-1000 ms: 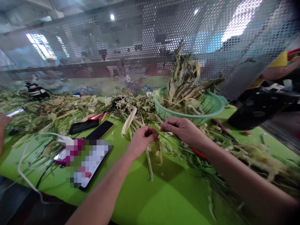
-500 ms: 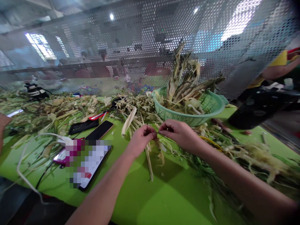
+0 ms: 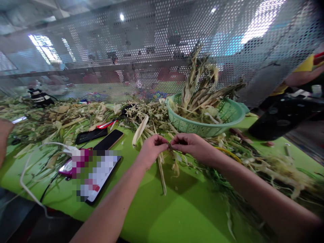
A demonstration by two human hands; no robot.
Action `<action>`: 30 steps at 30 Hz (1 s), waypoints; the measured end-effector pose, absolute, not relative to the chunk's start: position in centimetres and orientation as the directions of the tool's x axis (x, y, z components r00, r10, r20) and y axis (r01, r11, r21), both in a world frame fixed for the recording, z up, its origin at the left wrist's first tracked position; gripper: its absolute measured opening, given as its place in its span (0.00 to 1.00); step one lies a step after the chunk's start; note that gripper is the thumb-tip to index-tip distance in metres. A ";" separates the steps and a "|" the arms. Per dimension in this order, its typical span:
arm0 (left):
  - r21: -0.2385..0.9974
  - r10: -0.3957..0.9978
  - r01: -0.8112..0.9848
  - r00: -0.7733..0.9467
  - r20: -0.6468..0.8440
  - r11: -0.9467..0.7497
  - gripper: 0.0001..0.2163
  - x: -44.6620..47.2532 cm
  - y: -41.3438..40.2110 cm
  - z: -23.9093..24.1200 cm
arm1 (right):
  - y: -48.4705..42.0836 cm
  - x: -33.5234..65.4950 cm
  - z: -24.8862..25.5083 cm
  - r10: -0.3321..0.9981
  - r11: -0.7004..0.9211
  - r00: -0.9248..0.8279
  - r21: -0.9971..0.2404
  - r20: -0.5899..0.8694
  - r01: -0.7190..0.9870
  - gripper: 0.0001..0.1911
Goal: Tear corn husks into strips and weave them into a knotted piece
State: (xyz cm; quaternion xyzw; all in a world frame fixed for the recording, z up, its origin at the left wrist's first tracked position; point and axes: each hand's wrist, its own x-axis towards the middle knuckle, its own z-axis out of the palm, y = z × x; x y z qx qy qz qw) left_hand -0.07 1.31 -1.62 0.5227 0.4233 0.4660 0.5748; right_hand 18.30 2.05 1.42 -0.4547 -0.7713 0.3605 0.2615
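Over the green table [image 3: 164, 216], my left hand [image 3: 155, 148] and my right hand [image 3: 189, 145] meet fingertip to fingertip. Both pinch a small piece of dried husk [image 3: 174, 165], whose pale, curled end hangs below the fingers. Its upper part is hidden between the thumbs and forefingers. Under the left hand, a pale dry leaf strip [image 3: 161, 175] lies on the table. A wider cream husk strip [image 3: 140, 131] rests just beyond that hand.
A green plastic basket [image 3: 202, 127] of dried husks stands behind my right hand. To the left lie a phone [image 3: 108, 139], a lit phone [image 3: 101, 182] and a white cable [image 3: 23, 182]. Dry leaves [image 3: 76, 113] cover the back; pale fibres [image 3: 286, 172] lie right. Another person's hand [image 3: 5, 135] shows at left.
My right hand has come slightly closer to the left, so the fingertips now meet at the husk piece. The view has shifted slightly.
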 end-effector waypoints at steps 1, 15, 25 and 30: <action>0.997 0.980 -0.081 0.197 0.009 0.008 0.06 -0.1 1.3 -1.6 | 2.1 18.3 1.4 0.897 0.313 -0.435 -0.808 0.078 0.500 0.10; 0.880 0.930 0.307 0.186 0.317 -0.362 0.07 0.1 0.7 -1.5 | 2.1 17.1 -0.4 0.939 0.050 -0.342 -0.983 -0.014 0.178 0.14; 0.646 0.834 0.562 0.160 0.528 -0.517 0.08 0.6 0.4 -2.0 | 1.8 16.8 -0.6 0.954 -0.060 -0.289 -0.994 -0.084 0.093 0.16; 0.643 0.811 0.532 0.160 0.563 -0.551 0.07 0.6 0.6 -2.5 | 2.0 17.0 -0.7 0.952 -0.044 -0.299 -0.995 -0.068 0.086 0.16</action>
